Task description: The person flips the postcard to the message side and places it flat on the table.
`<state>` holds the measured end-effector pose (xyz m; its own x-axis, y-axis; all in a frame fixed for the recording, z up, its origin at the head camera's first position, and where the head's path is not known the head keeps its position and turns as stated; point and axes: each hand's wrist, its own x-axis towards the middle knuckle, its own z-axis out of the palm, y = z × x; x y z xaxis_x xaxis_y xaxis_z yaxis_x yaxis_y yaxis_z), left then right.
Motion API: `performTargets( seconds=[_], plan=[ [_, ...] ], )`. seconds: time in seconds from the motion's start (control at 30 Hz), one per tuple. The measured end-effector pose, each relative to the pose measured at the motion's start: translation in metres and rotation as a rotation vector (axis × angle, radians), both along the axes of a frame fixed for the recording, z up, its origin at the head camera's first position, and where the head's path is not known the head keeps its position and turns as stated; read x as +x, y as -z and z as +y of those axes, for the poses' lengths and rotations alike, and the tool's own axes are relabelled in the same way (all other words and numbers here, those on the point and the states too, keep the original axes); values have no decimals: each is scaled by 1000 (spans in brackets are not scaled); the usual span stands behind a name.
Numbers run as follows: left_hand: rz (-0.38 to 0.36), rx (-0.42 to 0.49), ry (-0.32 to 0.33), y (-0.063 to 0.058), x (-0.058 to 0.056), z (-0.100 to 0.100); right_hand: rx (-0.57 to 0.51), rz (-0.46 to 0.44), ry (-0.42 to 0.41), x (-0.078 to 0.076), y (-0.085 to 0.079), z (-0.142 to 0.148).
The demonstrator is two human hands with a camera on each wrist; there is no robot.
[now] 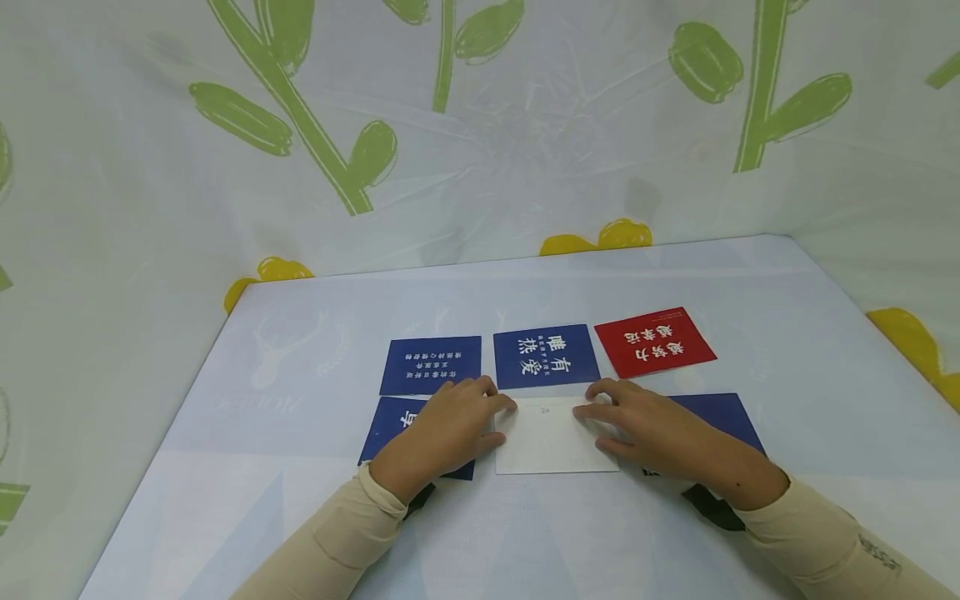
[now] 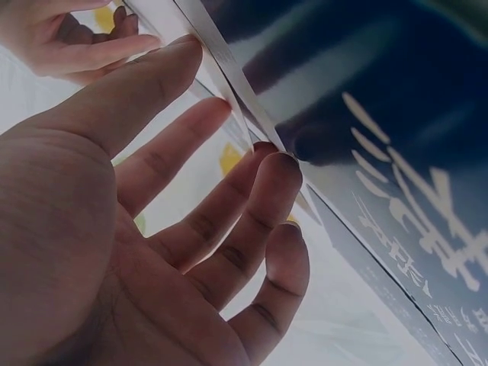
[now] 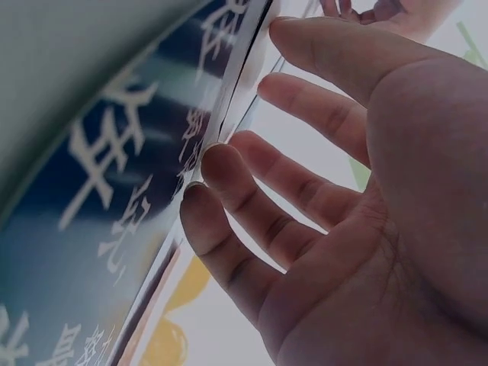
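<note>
A white card with a tiny mark near its top lies flat between both hands. My left hand rests at its left edge, thumb and fingers spread and loosely bent. From the other side my right hand touches the card's right edge with its fingertips. Under the left hand is a blue card with white characters, partly hidden. Another blue card sits partly beneath the right hand and wrist. In the wrist views, the left fingers and right fingers are gently curved, with nothing gripped in either palm.
Behind the white card lie a blue card at left, a blue card in the middle and a red card at right, all with white characters. The pale table meets a white curtain with green leaves.
</note>
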<state>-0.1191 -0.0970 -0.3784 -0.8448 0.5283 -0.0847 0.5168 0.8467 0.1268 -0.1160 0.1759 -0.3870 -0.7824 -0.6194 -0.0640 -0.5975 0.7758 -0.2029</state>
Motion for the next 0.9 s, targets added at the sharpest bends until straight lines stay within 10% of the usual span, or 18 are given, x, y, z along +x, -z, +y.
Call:
performTargets(
  seconds=[0.9],
  plan=[
    [-29,5,16,-1,1,-3,1,135,71,3,-14,44]
  ],
)
